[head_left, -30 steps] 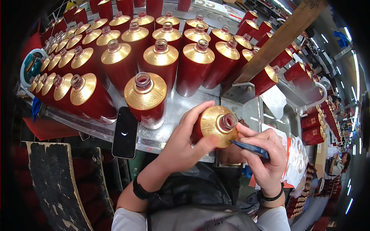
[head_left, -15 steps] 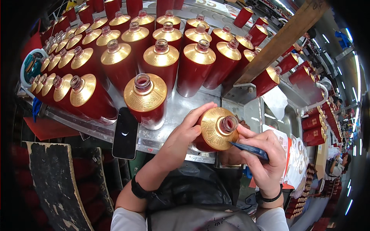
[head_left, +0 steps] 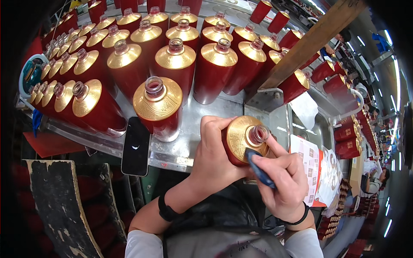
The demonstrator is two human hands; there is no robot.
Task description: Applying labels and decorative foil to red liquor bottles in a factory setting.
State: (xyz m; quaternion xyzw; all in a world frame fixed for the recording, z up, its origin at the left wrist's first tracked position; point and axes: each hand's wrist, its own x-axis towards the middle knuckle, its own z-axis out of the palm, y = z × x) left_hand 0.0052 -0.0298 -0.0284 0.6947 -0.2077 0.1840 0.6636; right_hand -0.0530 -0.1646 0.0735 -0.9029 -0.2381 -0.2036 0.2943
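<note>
My left hand (head_left: 216, 157) is closed round a red bottle (head_left: 241, 139) with a gold patterned shoulder and an open glass neck, tilted toward my right. In my right hand (head_left: 286, 180) is a thin dark blue piece (head_left: 261, 170), pinched between thumb and fingers; its tip touches the gold shoulder. My right forefinger reaches up beside the neck. I cannot make out exactly what kind of tool the blue piece is. Another bottle of the same kind (head_left: 157, 107) stands upright on the metal table (head_left: 202, 116), left of the held one.
Rows of red and gold bottles (head_left: 174, 60) fill the table's far side. A black phone (head_left: 136, 147) lies at its front edge. A wooden post (head_left: 312, 43) slants up on the right, near a metal sink (head_left: 320, 127) and printed sheets (head_left: 306, 161). A worn black board (head_left: 56, 206) stands lower left.
The blue piece has moved left and down along the gold shoulder. My left hand has shifted its hold lower round the bottle, with the wrist turned. The view has shifted slightly.
</note>
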